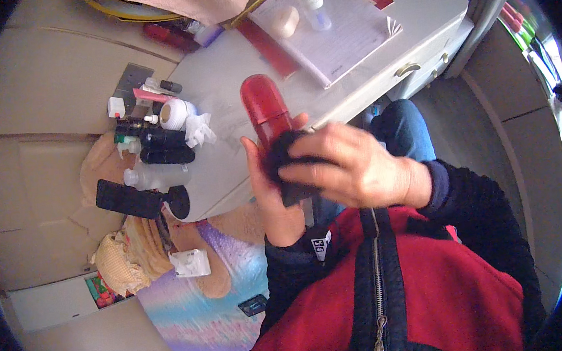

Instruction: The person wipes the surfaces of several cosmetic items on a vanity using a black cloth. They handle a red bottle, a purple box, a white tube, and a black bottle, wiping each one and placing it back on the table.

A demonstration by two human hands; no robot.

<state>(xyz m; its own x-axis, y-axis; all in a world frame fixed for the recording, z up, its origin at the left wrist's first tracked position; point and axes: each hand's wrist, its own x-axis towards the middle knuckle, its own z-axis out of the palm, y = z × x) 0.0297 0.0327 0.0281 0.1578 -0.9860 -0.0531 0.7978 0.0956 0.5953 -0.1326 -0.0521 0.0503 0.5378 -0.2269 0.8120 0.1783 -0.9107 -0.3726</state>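
A red translucent bottle with a domed cap (265, 102) rests in my left hand (276, 203). The thumb lies along one side, and fingertips show behind the far side. My right hand (359, 169) is closed over a dark, soft cloth-like item (279, 158), pressed against the bottle's lower part. Blur hides the item's exact kind and the bottle's bottom end. Both hands are above my lap, at the front edge of the white dresser top (225, 95).
An open booklet (349, 36) carries a clear pump bottle (314, 4) and a pale rounded case (286, 22). To the left stand several black bottles (167, 147), a round white container (176, 115), crumpled tissue (199, 130) and a phone on a stand (129, 198). Drawers have a metal handle (408, 69).
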